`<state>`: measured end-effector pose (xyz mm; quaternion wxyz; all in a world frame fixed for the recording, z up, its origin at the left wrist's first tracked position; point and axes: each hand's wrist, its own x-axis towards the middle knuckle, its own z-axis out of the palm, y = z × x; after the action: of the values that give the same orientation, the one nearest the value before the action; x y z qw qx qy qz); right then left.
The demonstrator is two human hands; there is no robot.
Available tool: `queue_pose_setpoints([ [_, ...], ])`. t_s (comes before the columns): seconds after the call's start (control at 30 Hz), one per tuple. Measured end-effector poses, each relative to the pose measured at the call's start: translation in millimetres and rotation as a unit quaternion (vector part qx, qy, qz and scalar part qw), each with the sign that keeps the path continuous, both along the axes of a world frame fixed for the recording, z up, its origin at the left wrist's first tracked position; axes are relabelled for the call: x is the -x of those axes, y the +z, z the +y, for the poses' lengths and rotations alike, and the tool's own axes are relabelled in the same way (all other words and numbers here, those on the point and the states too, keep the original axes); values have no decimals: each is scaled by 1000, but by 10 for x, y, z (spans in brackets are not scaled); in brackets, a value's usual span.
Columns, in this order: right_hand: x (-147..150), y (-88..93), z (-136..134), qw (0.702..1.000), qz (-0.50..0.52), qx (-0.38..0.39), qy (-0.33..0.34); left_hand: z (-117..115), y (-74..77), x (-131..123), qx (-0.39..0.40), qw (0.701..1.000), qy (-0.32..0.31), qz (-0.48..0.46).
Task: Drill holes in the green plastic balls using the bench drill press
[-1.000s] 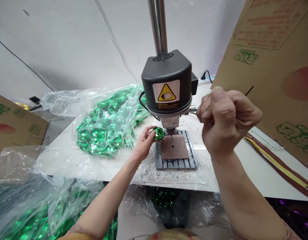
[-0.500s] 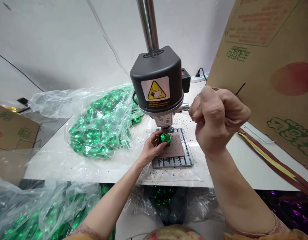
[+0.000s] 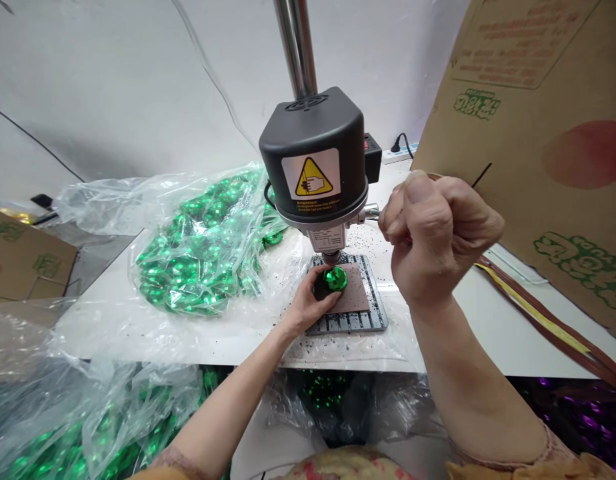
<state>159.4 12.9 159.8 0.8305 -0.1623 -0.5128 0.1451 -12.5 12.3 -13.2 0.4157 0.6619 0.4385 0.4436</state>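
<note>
A small shiny green mirror ball with square facets is under the chuck of a black bench drill press. My left hand curves around its left side, thumb at the front and fingers behind, gripping it above a brown board. A dark patch shows on the ball's left side, between my fingers. My right hand is closed in a fist on the feed lever at the drill press's right; most of the lever is hidden by the fingers.
Left of the press lies a clear bag full of green balls. The slotted metal base is strewn with dark chips. A cardboard box stands at the right, beside a brown and yellow strap. Another bag sits lower left.
My left hand has shifted slightly right with the mirror ball, which now shows more of its green facets. My right hand has stayed on the lever, almost unmoved.
</note>
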Motion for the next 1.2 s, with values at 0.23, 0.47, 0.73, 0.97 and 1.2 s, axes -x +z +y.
queue_pose_setpoints([
  [0.23, -7, 32, 2, 1000, 8, 18, 0, -49, 43, -95, 15, 998, 45, -31],
  [0.47, -38, 159, 44, 997, -31, 66, -8, -106, 91, -143, 12, 999, 37, -33],
  [0.73, 23, 5, 40, 1000, 18, -12, -22, -88, 34, -126, 19, 998, 38, -37],
  [0.97, 52, -166, 25, 998, 34, -15, -55, -85, 10, -119, 12, 998, 34, -45],
  [1.2, 9, -280, 63, 998, 11, -53, -41, -83, 11, -121, 7, 999, 29, -44],
])
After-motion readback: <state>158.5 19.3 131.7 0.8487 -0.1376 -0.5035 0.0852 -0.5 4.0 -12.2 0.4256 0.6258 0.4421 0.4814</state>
